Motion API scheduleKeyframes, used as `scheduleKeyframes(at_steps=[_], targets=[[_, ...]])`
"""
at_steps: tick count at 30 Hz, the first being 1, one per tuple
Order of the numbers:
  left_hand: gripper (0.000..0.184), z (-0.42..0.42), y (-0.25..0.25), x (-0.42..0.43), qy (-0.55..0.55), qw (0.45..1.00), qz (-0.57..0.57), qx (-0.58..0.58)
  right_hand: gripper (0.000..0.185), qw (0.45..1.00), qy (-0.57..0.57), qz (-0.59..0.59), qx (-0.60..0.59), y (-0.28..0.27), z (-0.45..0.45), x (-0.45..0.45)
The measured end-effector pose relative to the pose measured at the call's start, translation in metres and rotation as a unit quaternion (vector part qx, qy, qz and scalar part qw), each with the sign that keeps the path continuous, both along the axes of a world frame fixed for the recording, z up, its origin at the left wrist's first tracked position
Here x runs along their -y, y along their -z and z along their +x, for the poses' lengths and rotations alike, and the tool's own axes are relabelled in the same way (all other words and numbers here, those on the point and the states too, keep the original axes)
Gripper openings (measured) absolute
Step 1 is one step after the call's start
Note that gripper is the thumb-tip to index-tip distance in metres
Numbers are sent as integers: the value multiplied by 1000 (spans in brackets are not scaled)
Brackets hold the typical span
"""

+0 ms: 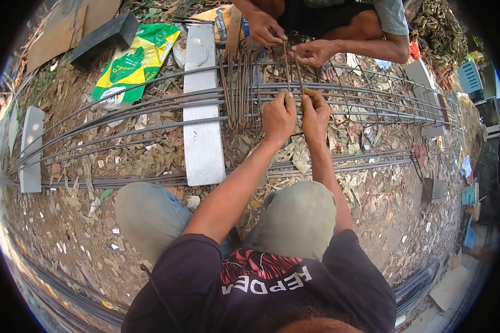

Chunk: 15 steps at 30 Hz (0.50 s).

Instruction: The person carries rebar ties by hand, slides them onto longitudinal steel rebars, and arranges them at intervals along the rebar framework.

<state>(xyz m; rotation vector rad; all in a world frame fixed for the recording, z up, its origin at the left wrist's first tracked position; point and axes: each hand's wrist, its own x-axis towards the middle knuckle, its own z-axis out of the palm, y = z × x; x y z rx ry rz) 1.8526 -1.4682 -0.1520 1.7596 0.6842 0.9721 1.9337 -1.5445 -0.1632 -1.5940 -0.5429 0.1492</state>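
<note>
My left hand [280,117] is closed in a pinch on one upright leg of a thin rebar stirrup [288,69], over the long steel bars [339,87]. Beside it, my right hand [315,117] pinches the stirrup's other leg. Across from me, a co-worker's hand [265,29] and the co-worker's other hand [312,53] are at the stirrup's far end. Just left of my hands, a bunch of loose stirrups [239,91] hangs on the bars. To the right, several spaced stirrups [372,100] form a cage around them. My fingertips' exact contact is partly hidden.
A pale block [203,141] supports the bars near the middle, with another block [32,147] at left and one more [426,97] at right. Further bars [350,162] lie close to my knees. A green-yellow sack [133,64] and a dark trough [105,41] sit at upper left.
</note>
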Motion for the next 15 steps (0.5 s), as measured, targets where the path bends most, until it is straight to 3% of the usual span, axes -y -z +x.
scheduleKeyframes(at_steps=[6,15], targets=[[34,2,-1,-9,44,998,43,-12,20,1000,11,-4,1,0,1,-1],[38,5,0,-13,110,994,3,7,20,1000,-13,7,-21,-9,-3,-4]])
